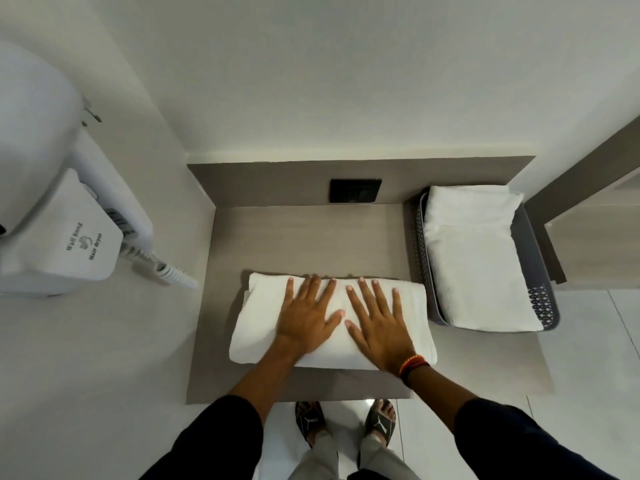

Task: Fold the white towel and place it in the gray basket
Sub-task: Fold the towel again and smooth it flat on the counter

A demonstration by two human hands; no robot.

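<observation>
Shelf (304,237): hands (341,322) flat on towel (259,327)

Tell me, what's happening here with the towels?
A person is folding a white towel on a gray shelf. Both the left hand and the right hand lie flat, palms down with fingers spread, pressing the folded towel smooth. To the right sits a gray basket that already holds another folded white towel. The towel under the hands has not yet gone into the basket. A wall-mounted hair dryer hangs at the left.
</observation>
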